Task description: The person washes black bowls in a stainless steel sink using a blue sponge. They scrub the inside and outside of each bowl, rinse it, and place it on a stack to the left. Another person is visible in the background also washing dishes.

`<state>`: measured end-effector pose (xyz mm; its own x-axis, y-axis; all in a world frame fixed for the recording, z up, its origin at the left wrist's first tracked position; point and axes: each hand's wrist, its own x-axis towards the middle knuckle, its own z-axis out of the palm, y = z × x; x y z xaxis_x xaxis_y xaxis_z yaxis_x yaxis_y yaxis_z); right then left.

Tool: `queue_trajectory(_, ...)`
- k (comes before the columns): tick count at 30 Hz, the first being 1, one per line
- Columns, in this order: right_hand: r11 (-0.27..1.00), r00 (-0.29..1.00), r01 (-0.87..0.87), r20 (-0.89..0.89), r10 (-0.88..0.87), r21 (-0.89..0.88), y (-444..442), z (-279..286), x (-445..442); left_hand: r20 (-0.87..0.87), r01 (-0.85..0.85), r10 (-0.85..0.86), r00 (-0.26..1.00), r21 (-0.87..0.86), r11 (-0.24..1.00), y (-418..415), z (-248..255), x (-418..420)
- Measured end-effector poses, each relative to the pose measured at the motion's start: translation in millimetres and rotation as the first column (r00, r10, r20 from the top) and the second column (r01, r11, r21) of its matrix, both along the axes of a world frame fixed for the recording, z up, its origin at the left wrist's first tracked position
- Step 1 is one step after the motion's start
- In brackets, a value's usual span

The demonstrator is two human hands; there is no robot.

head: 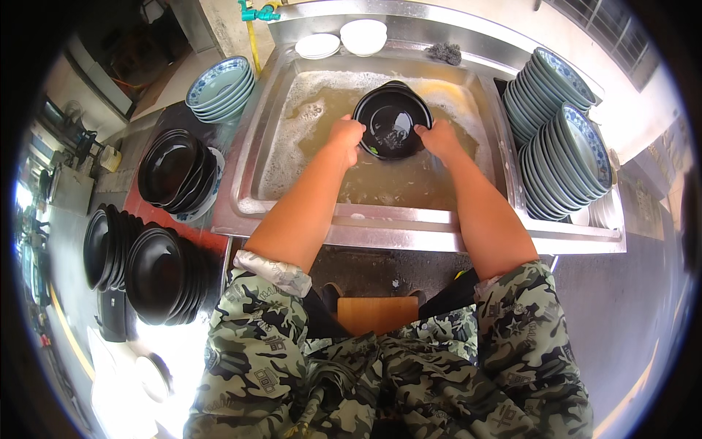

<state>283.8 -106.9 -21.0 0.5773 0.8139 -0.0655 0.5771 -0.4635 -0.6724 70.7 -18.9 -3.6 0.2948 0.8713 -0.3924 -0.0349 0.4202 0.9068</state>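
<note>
Both hands hold a black bowl [384, 129] by its opposite sides, over the murky, sudsy water [318, 181] of a stainless steel sink [378, 224]. My left hand [346, 138] grips the left rim, and my right hand [439, 141] has its thumb over the right rim. A small green scrap [374, 150] clings inside the bowl near its lower left edge. Whether the bowl's underside touches the water cannot be told. White foam [307, 112] lines the sink's edges, with a yellowish patch at the back right.
Stacked blue-rimmed bowls [565, 159] crowd the right ledge. White dishes [363, 37] and a dark scouring pad [445, 53] rest on the back ledge. At left stand black bowls [170, 170], more black bowls [156, 274] and blue-rimmed bowls [219, 90]. A teal tap [258, 12] rises behind.
</note>
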Motion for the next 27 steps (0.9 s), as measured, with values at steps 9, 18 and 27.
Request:
queue_trajectory(9, 0.992, 0.986, -0.069, -0.158, 0.051, -0.108, -7.4, -9.5, 15.1, -0.027, -0.021, 0.020, 0.999, -0.037, 0.999, -2.2, -2.3, 13.2)
queue_trajectory(18, 0.955, 0.806, 0.167, -0.591, 0.012, 0.247, 4.4, 21.7, -18.1, 0.401, 0.203, -0.105, 0.910, -0.210, 0.957, 11.3, -24.7, 15.6)
queue_trajectory(27, 0.793, 0.987, -0.116, -0.024, 0.162, 0.599, 5.9, 8.4, -2.3, 0.240, 0.178, -0.160, 0.958, -0.055, 0.983, -7.3, -10.0, 20.1)
